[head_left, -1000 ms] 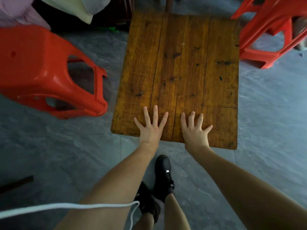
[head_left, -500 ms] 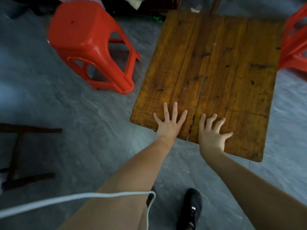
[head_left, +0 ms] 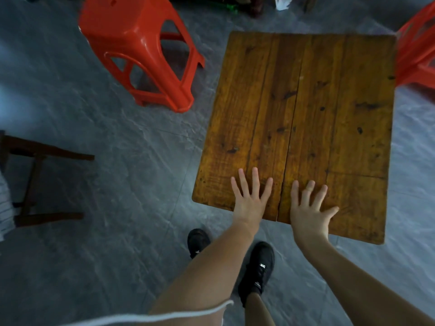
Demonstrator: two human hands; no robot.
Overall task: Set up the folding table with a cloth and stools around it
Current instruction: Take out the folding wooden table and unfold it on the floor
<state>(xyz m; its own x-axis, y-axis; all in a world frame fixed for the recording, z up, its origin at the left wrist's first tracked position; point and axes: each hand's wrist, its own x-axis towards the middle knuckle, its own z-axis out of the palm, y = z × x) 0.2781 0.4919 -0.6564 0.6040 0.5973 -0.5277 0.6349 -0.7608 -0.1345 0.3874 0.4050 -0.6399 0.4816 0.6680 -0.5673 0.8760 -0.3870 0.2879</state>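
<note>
The wooden folding table point(head_left: 306, 109) stands unfolded on the grey floor, its plank top bare, with no cloth on it. My left hand point(head_left: 249, 203) lies flat on the near edge of the top, fingers spread. My right hand point(head_left: 308, 212) lies flat beside it to the right, fingers spread too. A red plastic stool point(head_left: 136, 43) stands on the floor to the table's left. Part of a second red stool point(head_left: 416, 48) shows at the table's far right corner, cut off by the frame.
A dark wooden frame point(head_left: 35, 180) lies on the floor at the left, with striped cloth point(head_left: 4, 208) at the frame's edge. My black shoes point(head_left: 256, 271) stand just in front of the table. A white cord point(head_left: 141, 318) crosses the bottom of the view.
The view has swung to the left, so the table and left stool sit further right in frame. Both hands stay flat on the table's near edge.
</note>
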